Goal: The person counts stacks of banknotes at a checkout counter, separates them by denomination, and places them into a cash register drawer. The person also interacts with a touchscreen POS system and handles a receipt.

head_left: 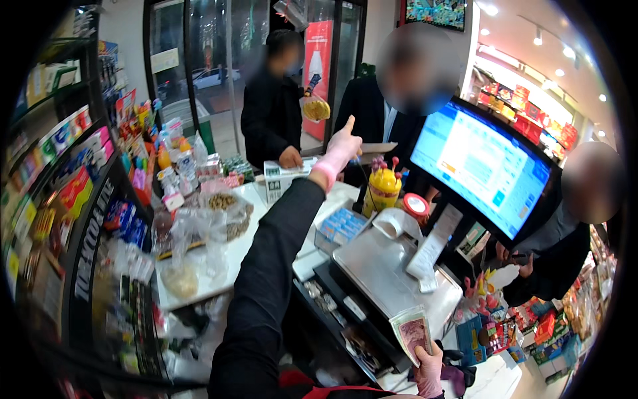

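My left hand point(343, 144), with a pink cuff at the wrist, reaches out over the counter. Its index finger points away from me, the other fingers are curled, and no held thing shows. Low at the right, my right hand point(429, 366) grips a small sheaf of banknotes point(414, 333) beside an open cash drawer point(344, 311). Above the drawer lies a flat metal plate point(376, 264). A long printed paper strip point(432, 252) hangs below the lit monitor point(481, 162). Behind my left wrist stands a white carton point(281, 178), touched by another person's hand point(290, 157).
Two people in dark clothes stand across the counter point(229, 272); a third is at the right. Plastic bags point(202, 224) of goods lie at the left. A yellow tub point(383, 189) and a red-lidded jar point(415, 205) stand near the monitor. Stocked shelves line the left side.
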`<move>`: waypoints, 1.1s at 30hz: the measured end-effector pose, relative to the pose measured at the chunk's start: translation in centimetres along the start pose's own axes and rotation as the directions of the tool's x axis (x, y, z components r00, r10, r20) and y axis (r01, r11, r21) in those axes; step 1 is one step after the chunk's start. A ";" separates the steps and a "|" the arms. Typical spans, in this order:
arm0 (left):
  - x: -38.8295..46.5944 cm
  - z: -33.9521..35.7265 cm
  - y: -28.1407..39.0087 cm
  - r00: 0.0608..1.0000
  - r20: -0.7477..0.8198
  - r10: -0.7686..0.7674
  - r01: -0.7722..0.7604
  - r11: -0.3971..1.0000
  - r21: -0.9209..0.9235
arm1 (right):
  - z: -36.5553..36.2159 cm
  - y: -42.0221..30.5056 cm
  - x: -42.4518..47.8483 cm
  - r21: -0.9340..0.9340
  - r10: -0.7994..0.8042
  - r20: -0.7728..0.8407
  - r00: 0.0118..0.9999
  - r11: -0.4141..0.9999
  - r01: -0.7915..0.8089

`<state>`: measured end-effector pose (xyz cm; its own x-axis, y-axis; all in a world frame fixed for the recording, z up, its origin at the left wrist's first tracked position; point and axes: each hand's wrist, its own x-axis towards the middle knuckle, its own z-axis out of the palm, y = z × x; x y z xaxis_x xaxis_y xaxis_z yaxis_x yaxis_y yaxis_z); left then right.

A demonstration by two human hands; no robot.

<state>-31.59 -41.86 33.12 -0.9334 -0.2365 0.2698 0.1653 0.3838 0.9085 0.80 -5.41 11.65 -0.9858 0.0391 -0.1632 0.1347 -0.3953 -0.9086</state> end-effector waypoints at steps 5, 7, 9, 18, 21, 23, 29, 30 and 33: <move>13.8 -8.0 -0.2 0.991 -0.120 -0.057 0.103 0.898 0.429 | 10.0 2.5 2.0 -0.004 -0.047 -0.083 0.995 0.999 0.047; 15.4 -6.8 1.2 0.999 -0.020 -0.051 0.054 0.864 0.500 | 12.1 2.0 2.0 -0.034 -0.064 -0.195 0.979 0.998 0.058; 18.1 -6.7 0.5 1.000 0.000 -0.022 0.020 0.896 0.443 | 13.6 2.3 2.3 -0.064 -0.118 -0.234 0.965 0.992 0.106; 26.4 -8.5 -1.9 0.991 0.054 -0.118 0.084 0.902 0.424 | 16.9 3.6 5.4 -0.076 -0.104 -0.274 0.956 0.993 0.087; 24.7 -7.8 -1.7 0.977 0.208 -0.043 -0.027 0.947 0.320 | 17.4 3.5 5.8 -0.078 -0.076 -0.297 0.952 0.995 0.055; 25.3 -9.5 -1.6 0.995 -0.093 0.016 0.037 0.842 0.538 | 17.3 3.1 6.1 -0.055 -0.088 -0.295 0.951 0.996 0.075; 25.3 -9.8 -0.6 0.991 0.125 0.052 -0.107 0.868 0.485 | 17.0 3.9 7.0 -0.100 -0.107 -0.294 0.950 0.992 0.081; 24.8 -9.8 -0.9 0.998 -0.001 0.057 -0.048 0.850 0.525 | 16.4 3.7 6.8 -0.132 -0.108 -0.314 0.943 0.989 0.069; 26.1 -11.7 -3.6 0.984 0.096 0.152 -0.176 0.713 0.679 | 18.1 3.1 7.3 -0.041 -0.112 -0.254 0.961 0.994 0.105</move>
<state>-52.82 -59.90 40.65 -0.9236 -0.0887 0.3729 0.0664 0.9211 0.3835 -7.83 -22.99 14.62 -0.9369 0.3146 -0.1522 0.0340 -0.3514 -0.9356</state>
